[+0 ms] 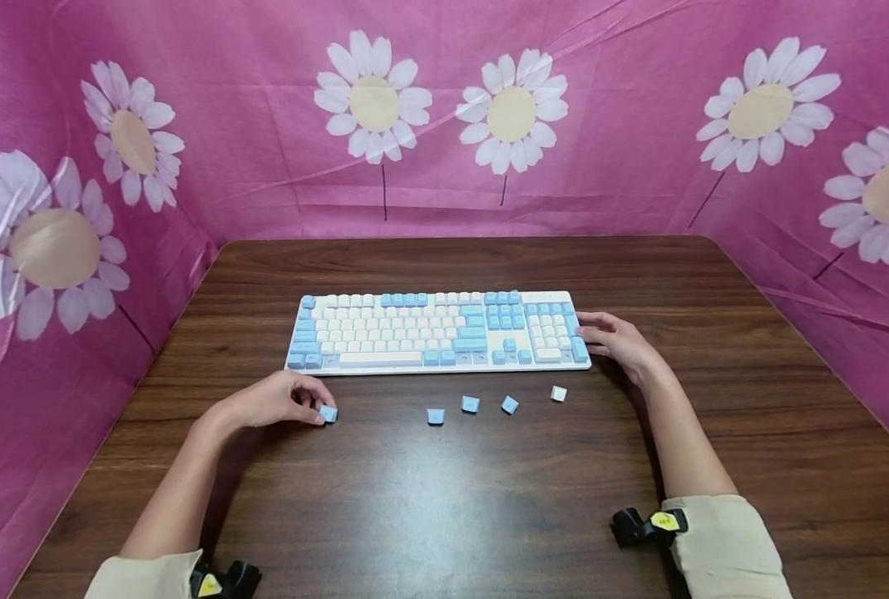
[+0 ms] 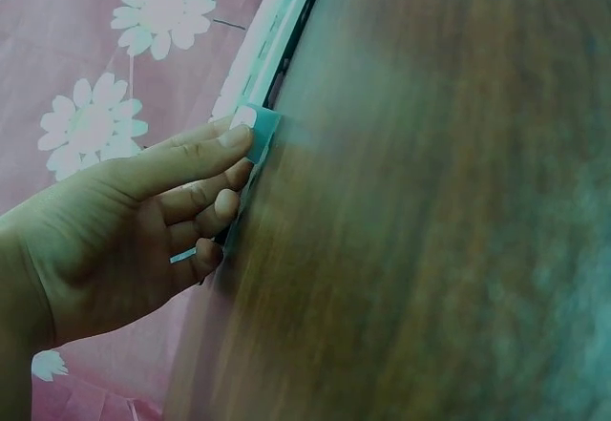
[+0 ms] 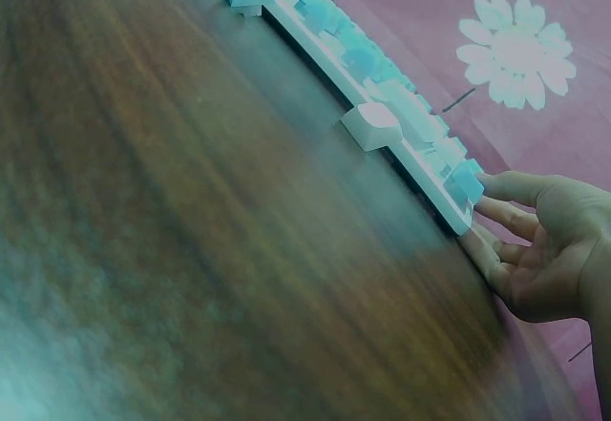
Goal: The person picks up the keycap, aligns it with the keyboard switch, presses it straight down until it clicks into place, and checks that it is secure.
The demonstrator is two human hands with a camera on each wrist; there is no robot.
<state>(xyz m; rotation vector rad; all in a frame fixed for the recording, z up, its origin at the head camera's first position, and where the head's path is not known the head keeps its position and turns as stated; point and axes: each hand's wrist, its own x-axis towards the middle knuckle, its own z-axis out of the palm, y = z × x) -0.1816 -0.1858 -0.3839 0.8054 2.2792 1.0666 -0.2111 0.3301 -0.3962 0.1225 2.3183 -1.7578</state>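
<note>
A white and light-blue keyboard (image 1: 384, 335) lies across the table. In front of its left corner my left hand (image 1: 283, 399) pinches a blue keycap (image 1: 328, 413) between thumb and fingers; the left wrist view shows the same keycap (image 2: 263, 133) at the thumb tip. My right hand (image 1: 619, 341) touches the keyboard's right end, fingers fairly straight. Seen from the right wrist, its thumb is beside the blue corner key (image 3: 465, 184) and the other fingers are lower along the side. Several spots in the keyboard's bottom row show no keycap.
Three loose blue keycaps (image 1: 435, 417) and a white keycap (image 1: 559, 393) lie on the brown wooden table (image 1: 444, 491), in front of the keyboard. A pink cloth (image 1: 264, 125) with large white flowers hangs behind and along the sides of the table.
</note>
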